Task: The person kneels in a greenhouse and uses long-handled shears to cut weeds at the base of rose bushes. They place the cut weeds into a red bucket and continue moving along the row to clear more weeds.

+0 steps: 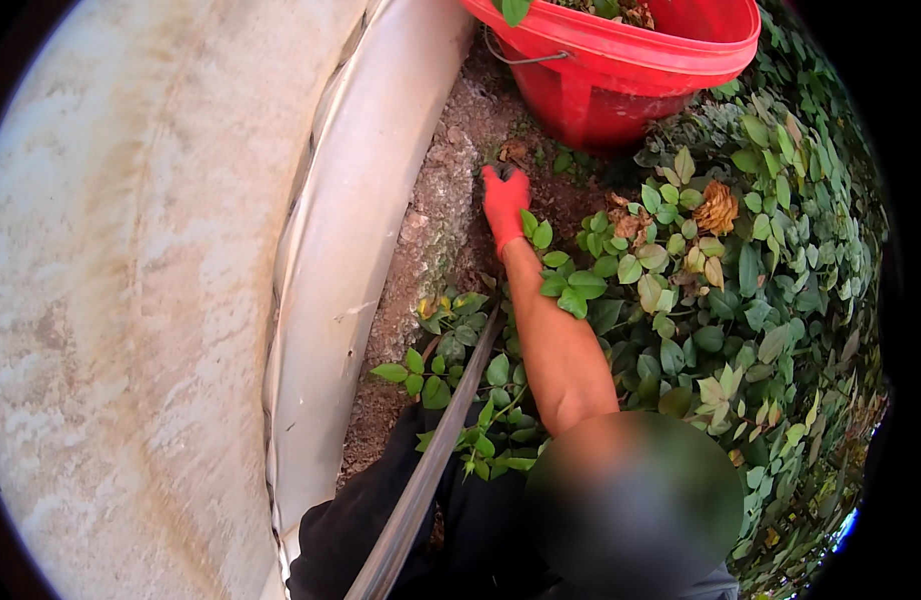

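Note:
My right hand (506, 199), in a red glove with dark fingertips, reaches down to the soil strip (472, 225) between the plants and a pale curb. Its fingers curl toward the ground near some dry leaves (514, 152); whether they hold anything is hidden. My left hand is out of view. A long metal pole (438, 457) slants from the bottom edge up between leafy stems, its far end lost in the foliage beside my forearm. Just beyond the glove stands a red plastic bucket (580, 112) with a wire handle and plant debris (618, 10) inside.
Dense leafy shrubs (730, 300) fill the right side, with a withered brown flower (716, 208) among them. A smooth pale curb (340, 262) curves along the left, next to stained paving (130, 300). Dark-trousered legs (385, 487) show below. A blurred patch covers the lower right.

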### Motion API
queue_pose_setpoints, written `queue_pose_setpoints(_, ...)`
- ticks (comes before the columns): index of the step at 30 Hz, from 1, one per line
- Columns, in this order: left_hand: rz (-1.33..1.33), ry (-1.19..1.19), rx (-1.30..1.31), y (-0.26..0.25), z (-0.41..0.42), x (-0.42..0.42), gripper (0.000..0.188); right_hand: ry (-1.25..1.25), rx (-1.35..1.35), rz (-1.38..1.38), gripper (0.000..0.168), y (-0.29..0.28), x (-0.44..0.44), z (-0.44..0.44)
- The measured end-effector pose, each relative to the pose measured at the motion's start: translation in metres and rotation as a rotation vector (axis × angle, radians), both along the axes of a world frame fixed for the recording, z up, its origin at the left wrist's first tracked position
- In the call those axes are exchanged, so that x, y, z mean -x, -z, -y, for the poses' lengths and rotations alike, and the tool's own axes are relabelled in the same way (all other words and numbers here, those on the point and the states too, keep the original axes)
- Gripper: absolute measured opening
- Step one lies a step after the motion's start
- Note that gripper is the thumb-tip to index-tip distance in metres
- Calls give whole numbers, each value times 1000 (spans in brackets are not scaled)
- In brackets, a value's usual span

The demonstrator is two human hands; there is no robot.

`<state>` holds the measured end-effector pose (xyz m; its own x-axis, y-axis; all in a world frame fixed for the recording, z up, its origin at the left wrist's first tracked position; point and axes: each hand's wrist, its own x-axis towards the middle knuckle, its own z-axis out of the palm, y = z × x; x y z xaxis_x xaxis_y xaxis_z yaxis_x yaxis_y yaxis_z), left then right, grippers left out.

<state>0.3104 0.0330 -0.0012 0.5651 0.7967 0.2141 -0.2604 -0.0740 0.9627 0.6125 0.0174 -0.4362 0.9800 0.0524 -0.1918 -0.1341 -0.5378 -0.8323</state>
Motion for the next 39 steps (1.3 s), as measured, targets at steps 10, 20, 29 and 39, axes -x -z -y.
queue_pose_setpoints(10,-32,2,-14,-3,1,-4,39,251,93,-26,31,-13,9,60)
queue_pose_setpoints(20,-83,20,-6,-6,-1,1,37,-434,540,287,47,-9,22,38)
queue_pose_setpoints(29,-16,-5,-9,-1,0,-1,37,-580,637,378,36,5,11,36)
queue_pose_setpoints(39,-81,16,-26,-8,1,1,34,-141,372,28,33,-4,3,38)
